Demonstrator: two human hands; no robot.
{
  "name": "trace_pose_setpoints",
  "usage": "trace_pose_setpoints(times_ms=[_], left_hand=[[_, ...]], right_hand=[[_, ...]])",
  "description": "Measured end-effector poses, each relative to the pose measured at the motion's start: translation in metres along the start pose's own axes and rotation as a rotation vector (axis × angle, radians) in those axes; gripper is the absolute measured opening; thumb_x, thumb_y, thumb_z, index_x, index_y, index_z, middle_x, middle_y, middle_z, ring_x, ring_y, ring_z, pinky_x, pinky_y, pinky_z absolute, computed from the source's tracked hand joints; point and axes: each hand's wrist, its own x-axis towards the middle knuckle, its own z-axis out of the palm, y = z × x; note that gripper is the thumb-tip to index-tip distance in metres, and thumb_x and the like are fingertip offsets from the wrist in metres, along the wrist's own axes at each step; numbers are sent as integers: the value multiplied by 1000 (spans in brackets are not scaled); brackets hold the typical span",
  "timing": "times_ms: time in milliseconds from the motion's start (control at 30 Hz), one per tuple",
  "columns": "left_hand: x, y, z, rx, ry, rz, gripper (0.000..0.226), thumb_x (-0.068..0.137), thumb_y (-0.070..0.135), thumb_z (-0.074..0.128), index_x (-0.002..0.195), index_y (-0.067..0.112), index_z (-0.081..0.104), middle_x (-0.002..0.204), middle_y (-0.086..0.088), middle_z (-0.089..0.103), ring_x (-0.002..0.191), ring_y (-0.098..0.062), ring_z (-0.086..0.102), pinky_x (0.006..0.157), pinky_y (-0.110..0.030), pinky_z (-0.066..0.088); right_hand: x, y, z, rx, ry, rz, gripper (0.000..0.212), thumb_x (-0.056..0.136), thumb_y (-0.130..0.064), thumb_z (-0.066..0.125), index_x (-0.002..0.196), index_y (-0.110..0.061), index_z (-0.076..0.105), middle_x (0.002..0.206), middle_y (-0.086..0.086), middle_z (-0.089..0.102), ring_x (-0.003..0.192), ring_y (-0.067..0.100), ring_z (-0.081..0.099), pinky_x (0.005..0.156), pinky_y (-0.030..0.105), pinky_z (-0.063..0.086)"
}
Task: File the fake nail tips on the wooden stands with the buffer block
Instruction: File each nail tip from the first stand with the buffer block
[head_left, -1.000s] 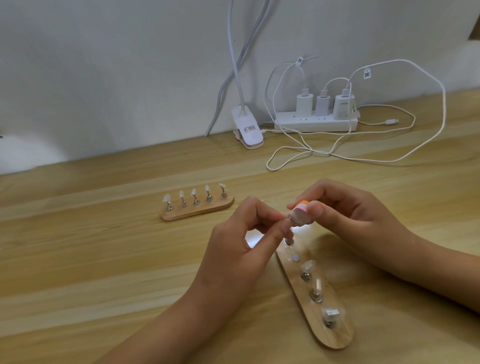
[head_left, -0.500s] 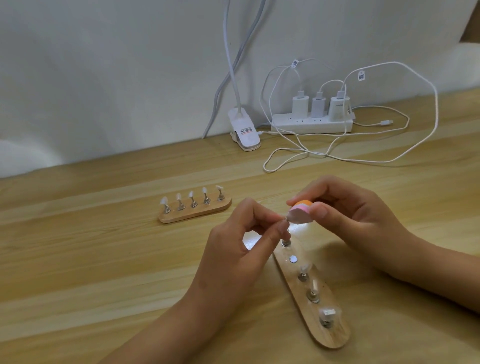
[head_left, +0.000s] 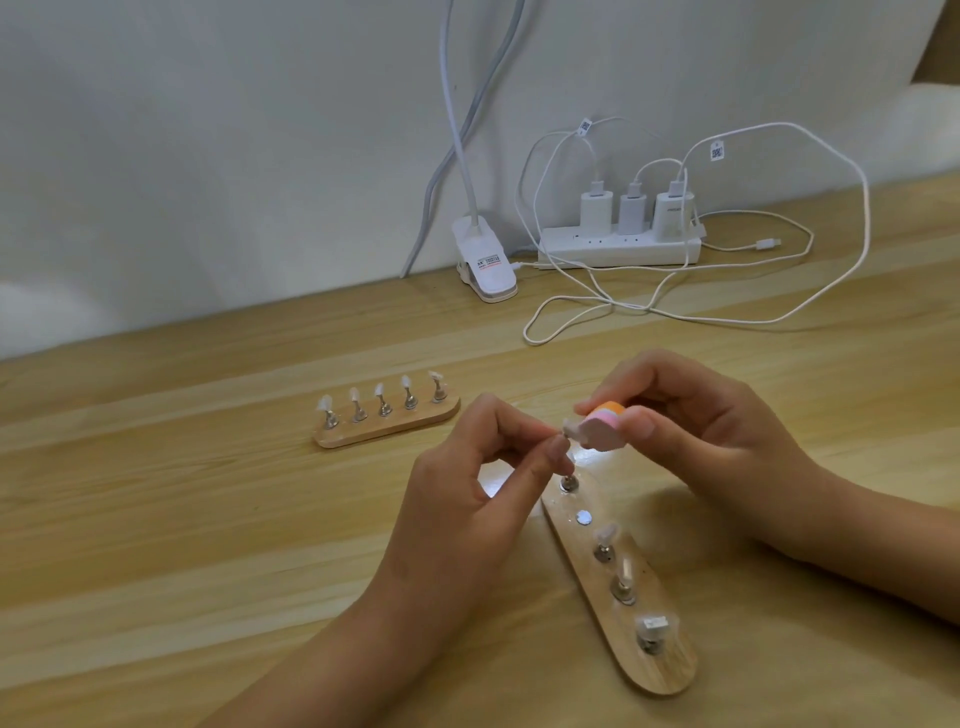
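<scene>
While above the stand (head_left: 665, 675), left hand (head_left: 467, 493) clamped on nail tip (head_left: 571, 430) — right hand (head_left: 701, 431) on buffer block (head_left: 605, 423), touching it.

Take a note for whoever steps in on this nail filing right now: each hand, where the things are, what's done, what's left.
Left hand: pinches one nail tip above the far end of the near stand.
Right hand: grips the buffer block, set against that tip.
On the near stand: three more tips stand on it; one spot shows only a bare metal disc.
Far stand: five tips, neither hand near it.
Done: cannot tell which tips are already filed.
Left: finish this tip, then probably check the others up close.
</scene>
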Motion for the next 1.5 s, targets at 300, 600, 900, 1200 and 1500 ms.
trace_pose_setpoints(times_ms=[300,600,900,1200,1500], left_hand=[[0,0,-1,13,15,-6,7,90,29,65,87,30,58,81,11,72,84,-12,70,79,-18,51],[0,-1,-1,13,21,-17,6,88,34,62,87,30,58,82,11,72,86,-13,69,79,-24,52],[0,-2,-1,10,26,-26,6,88,33,63,87,29,59,82,11,71,85,-13,70,80,-24,52],[0,-2,-2,18,28,-23,5,89,33,62,87,31,59,83,10,72,87,-15,70,81,-29,53],[0,-1,-2,2,30,-50,6,89,34,63,87,30,59,83,8,72,88,-19,69,82,-36,53]], right_hand=[[2,0,1,-31,-31,18,31,82,-57,66,93,-28,67,94,2,71,89,16,66,82,22,49],[1,2,-2,-65,-27,22,26,82,-50,66,90,-25,67,90,0,70,87,18,66,82,24,50],[1,-1,-1,-78,-21,-38,27,82,-51,67,92,-26,67,92,-2,69,88,19,65,81,21,50],[2,2,-1,-119,-34,-18,21,82,-51,67,89,-30,67,89,-3,69,85,20,64,79,19,49],[1,1,-2,-164,-31,-80,28,80,-55,69,94,-31,66,89,-5,65,87,17,61,83,27,50]])
